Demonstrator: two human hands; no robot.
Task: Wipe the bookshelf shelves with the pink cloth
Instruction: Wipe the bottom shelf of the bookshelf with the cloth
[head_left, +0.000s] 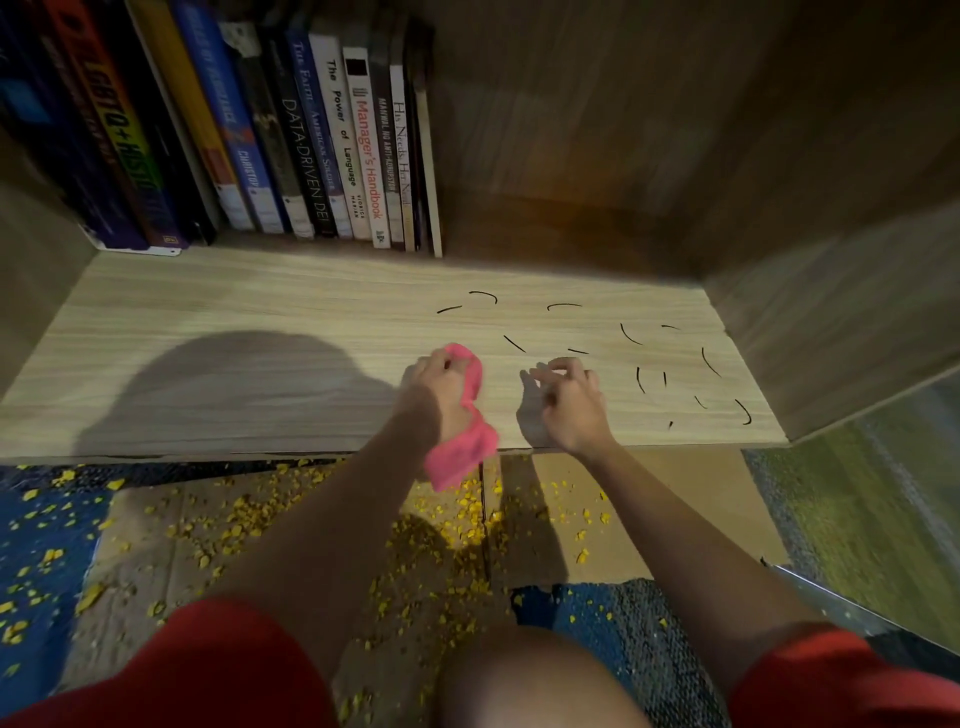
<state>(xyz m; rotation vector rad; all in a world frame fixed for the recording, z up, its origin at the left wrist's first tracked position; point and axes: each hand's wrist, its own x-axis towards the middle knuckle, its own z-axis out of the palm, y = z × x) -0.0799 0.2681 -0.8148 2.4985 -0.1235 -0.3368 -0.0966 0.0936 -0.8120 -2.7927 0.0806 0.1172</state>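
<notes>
My left hand (441, 387) grips the pink cloth (465, 441) near the front edge of the light wooden shelf (234, 322). Part of the cloth bunches over my knuckles and the rest hangs past the shelf's front edge. My right hand (571, 402) hovers just right of it over the shelf, fingers curled and apart, holding nothing. Several short black curved marks (631, 335) are scattered over the right half of the shelf board, beyond and to the right of my right hand.
A row of upright books (311, 140) stands at the back left of the shelf. The shelf's side wall (841, 291) rises at the right. Yellow crumbs (467, 512) litter the cardboard and blue carpet on the floor below. My knees in red shorts are at the bottom.
</notes>
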